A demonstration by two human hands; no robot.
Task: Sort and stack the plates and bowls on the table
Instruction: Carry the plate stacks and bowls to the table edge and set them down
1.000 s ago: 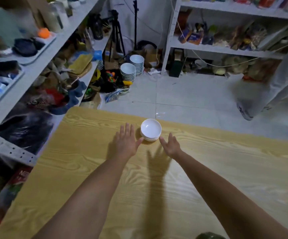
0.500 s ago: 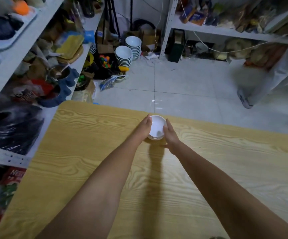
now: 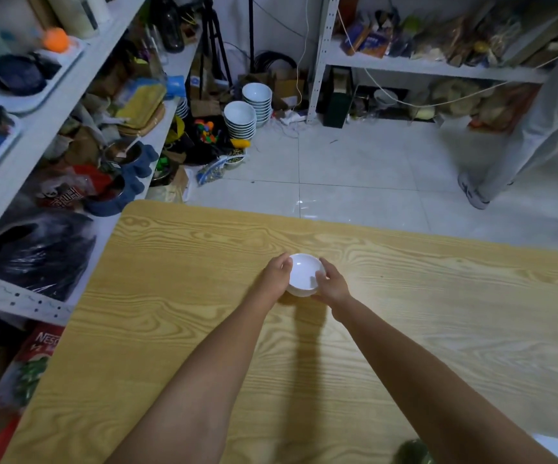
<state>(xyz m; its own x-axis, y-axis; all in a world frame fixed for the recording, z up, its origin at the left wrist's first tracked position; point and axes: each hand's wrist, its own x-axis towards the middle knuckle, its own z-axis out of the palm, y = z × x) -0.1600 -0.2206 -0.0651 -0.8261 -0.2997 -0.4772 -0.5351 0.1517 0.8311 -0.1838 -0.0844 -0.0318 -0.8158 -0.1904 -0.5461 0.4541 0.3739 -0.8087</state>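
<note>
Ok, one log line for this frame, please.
left hand: grips white bowl stack | right hand: grips white bowl stack | place: table, far middle

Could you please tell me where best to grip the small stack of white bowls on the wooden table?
Grip the small stack of shallow white bowls low on opposite side walls, from left and right, as the left hand and right hand do; round and nested, it should lift as one.

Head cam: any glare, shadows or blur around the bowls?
Head view: dim overall; forearms throw a dark shadow on the table, camera-side of the white bowls; small glare patch on the floor tiles; wide-angle bends the left shelves.
</note>
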